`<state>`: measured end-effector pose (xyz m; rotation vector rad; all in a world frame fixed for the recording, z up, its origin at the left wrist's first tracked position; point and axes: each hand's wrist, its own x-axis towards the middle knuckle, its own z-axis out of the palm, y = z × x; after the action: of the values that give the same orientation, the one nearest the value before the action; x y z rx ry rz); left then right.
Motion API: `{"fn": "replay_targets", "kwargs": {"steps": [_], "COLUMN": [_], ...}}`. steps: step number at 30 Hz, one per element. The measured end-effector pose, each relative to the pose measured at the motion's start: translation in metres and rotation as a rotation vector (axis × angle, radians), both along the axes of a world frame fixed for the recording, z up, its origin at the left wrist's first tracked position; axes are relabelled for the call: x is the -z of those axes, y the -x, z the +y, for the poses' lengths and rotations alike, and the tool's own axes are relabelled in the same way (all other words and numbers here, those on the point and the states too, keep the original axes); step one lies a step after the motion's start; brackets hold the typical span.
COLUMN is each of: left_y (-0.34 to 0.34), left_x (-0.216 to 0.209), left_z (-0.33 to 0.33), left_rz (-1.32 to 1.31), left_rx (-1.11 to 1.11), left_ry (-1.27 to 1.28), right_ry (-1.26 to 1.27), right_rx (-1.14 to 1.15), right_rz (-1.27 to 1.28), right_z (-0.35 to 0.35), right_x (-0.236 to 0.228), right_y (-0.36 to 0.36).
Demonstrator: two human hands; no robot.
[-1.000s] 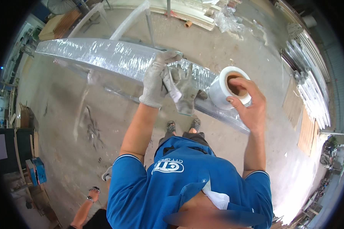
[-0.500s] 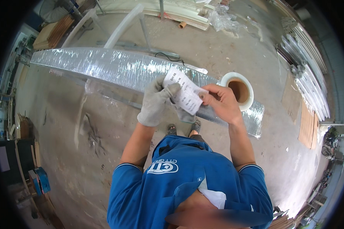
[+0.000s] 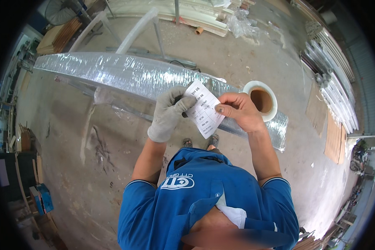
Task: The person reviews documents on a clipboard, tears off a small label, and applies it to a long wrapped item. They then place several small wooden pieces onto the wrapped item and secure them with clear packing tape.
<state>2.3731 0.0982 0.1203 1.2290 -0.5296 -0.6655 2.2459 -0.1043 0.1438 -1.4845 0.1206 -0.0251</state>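
Observation:
A white printed paper slip (image 3: 204, 110) is stretched between my two hands in front of my chest. My left hand (image 3: 168, 110), in a grey work glove, pinches its left edge between thumb and fingers. On the opposite edge, the thumb and fingers of my bare right hand (image 3: 242, 112) grip the same slip. Behind them lies a long panel wrapped in clear film (image 3: 112, 73), running from far left to near right. A roll of stretch film (image 3: 271, 93) with a brown cardboard core stands on the panel, just beyond my right hand.
Metal frames (image 3: 137, 29) wrapped in film stand at the far left. Stacked wrapped lengths (image 3: 333, 83) and flat cardboard (image 3: 333, 139) lie on the right. Crumpled plastic (image 3: 241, 25) and a short brown tube (image 3: 199, 31) are on the floor at the back. A blue box (image 3: 43, 199) sits at the left.
The paper slip has been opened out flatter, with its lower end now hanging further down. My right hand has shifted slightly along its edge. The film roll stays on the panel.

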Motion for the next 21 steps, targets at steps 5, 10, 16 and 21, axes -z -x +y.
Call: {"fn": "replay_targets", "kwargs": {"steps": [5, 10, 16, 21], "left_y": [-0.001, 0.002, 0.018, 0.016], "left_x": [0.002, -0.001, -0.011, -0.005], "left_z": [-0.001, -0.009, -0.003, 0.001], "left_rz": [-0.012, -0.146, -1.143, -0.729], "left_rx": [-0.006, -0.203, -0.221, -0.250], "left_ry": [-0.016, 0.120, -0.018, 0.177], "right_ry": [0.250, 0.259, -0.006, 0.066], "right_rx": [0.053, 0.224, 0.283, 0.165], "right_rz": [0.028, -0.064, -0.133, -0.116], "right_z": [0.002, 0.006, 0.012, 0.010], "right_x": [-0.001, 0.003, 0.002, 0.000], "right_y": [0.003, 0.003, -0.001, 0.009]}}
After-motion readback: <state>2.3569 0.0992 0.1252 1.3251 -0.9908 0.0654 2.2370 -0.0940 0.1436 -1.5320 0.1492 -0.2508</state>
